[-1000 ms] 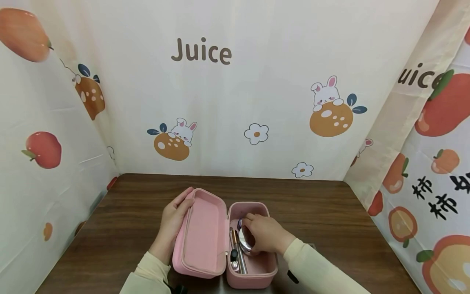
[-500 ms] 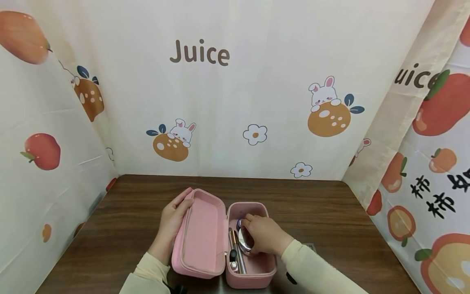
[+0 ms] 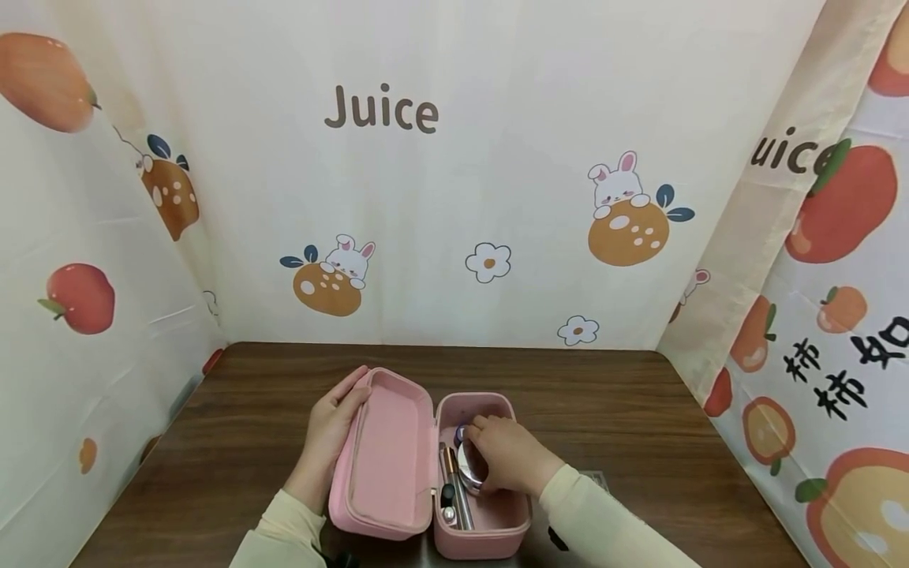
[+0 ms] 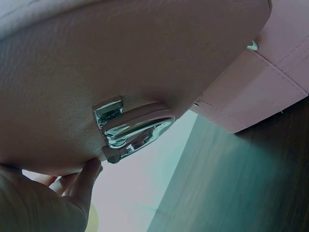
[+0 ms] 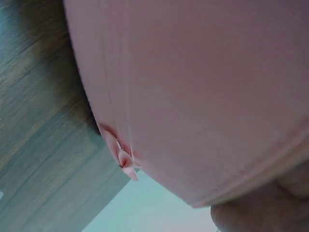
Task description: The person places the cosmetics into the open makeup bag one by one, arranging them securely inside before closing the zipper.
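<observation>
While our left hand [image 3: 328,432] grips the far edge of the pink lid [image 3: 389,461], our right hand [image 3: 514,456] reaches into the open case [image 3: 483,544], thumb and fingers pinching a round silver compact [image 3: 468,472] beside slender tubes [image 3: 461,503]; the case stands on the bench [image 3: 604,394].

This looks like a screened-off tabletop workspace; what kind of room surrounds it cannot be told. Pale sheets [image 3: 440,197], printed with cartoon fruit, rabbits, flowers and "Juice" lettering [image 3: 382,109], enclose the dark wood-grain worktop [image 3: 234,426] on three sides.
</observation>
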